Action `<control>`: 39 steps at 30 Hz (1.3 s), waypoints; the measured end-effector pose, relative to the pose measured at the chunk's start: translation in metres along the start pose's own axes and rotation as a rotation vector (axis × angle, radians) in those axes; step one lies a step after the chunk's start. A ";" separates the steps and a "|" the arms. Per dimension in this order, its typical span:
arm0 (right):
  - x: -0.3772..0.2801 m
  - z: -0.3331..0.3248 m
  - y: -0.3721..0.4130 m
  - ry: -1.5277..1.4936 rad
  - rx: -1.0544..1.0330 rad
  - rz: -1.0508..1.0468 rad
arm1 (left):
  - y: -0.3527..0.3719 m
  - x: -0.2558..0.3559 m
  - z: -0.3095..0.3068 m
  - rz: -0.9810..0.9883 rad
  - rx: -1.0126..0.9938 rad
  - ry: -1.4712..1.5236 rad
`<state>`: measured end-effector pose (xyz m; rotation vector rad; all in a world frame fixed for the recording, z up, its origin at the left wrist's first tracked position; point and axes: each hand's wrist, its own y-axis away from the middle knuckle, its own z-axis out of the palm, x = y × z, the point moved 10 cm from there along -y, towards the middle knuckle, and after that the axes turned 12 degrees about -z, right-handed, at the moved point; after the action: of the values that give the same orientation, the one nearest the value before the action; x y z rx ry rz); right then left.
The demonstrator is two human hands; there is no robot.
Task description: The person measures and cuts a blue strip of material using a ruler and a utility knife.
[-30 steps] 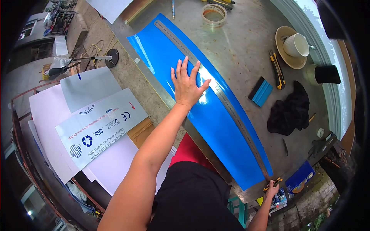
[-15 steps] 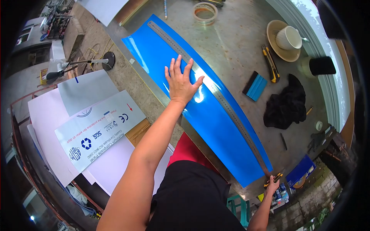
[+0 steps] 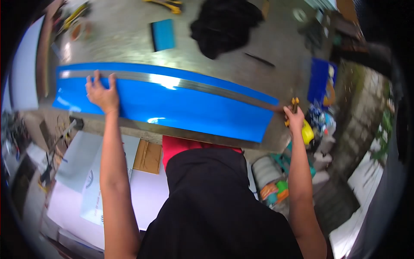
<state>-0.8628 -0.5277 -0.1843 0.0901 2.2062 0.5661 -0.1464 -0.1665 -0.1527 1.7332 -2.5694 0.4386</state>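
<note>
A glossy blue sheet [image 3: 189, 112] lies crosswise on the grey worktable, with a long metal ruler [image 3: 207, 89] along its far side. My left hand [image 3: 103, 95] is spread over the sheet's left part, fingertips at the ruler. At the right end of the ruler, my right hand [image 3: 295, 120] is closed around a yellow-and-black utility knife [image 3: 295, 103]. That hand's fingers are right beside the ruler's tip, just past the sheet's right edge.
Beyond the sheet are a blue squeegee [image 3: 164, 35], a bunched black cloth [image 3: 224, 26], a dark pen-like stick [image 3: 260, 60] and another yellow cutter [image 3: 169, 6]. A tape roll [image 3: 80, 31] sits far left. Pale panels [image 3: 148, 190] lie below the table at left.
My view has swung to the right, so the sheet now runs across it instead of slanting. My left hand is still spread on the sheet; my right still grips the knife by the ruler's end.
</note>
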 end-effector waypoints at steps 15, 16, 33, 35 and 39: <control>-0.008 -0.002 0.004 0.109 0.035 0.008 | -0.006 -0.020 0.016 -0.011 -0.021 -0.010; -0.009 -0.002 0.004 0.130 0.032 0.013 | -0.007 -0.020 0.015 -0.006 -0.021 -0.014; -0.004 0.000 0.002 0.056 0.025 0.004 | -0.006 -0.017 0.014 -0.003 -0.012 -0.006; -0.002 -0.001 0.002 0.065 0.022 0.029 | -0.005 -0.017 0.014 -0.009 -0.012 -0.006; 0.002 0.001 0.000 -0.032 0.006 0.037 | -0.002 -0.011 0.011 0.010 0.007 -0.013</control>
<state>-0.8632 -0.5269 -0.1870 0.1428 2.1797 0.5745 -0.1383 -0.1596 -0.1644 1.7318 -2.5895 0.4385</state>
